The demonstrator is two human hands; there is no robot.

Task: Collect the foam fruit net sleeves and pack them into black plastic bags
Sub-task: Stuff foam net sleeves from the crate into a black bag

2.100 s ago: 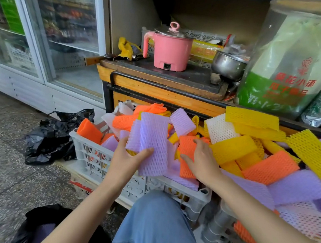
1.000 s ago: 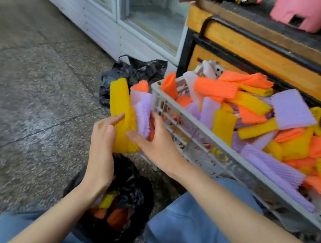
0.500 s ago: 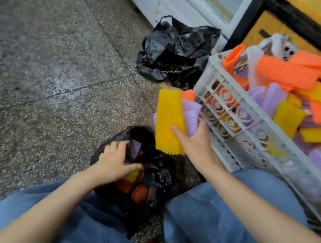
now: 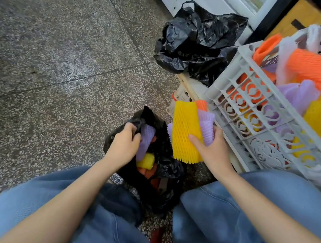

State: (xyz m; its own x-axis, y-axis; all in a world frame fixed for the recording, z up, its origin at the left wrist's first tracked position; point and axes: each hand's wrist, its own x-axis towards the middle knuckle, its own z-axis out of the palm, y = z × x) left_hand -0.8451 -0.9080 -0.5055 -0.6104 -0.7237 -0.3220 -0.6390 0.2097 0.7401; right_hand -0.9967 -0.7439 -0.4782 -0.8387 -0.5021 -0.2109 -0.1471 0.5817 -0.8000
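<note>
My right hand grips a bundle of foam sleeves, yellow outermost. My left hand pinches the rim of the black bag, which sits open just left of my right hand.

Soft, even daylight, fairly bright. Pale sheen on the stone floor up and left of the black bag; the bag's inside reads as flat black. Shadows faint, darkest right under the bag. Yellow sleeve just right of it sharp, mesh crisp. Crate further right smears toward the frame edge. Jeans below the bag blurred. Floor seams bow: wide-angle bend.
</note>
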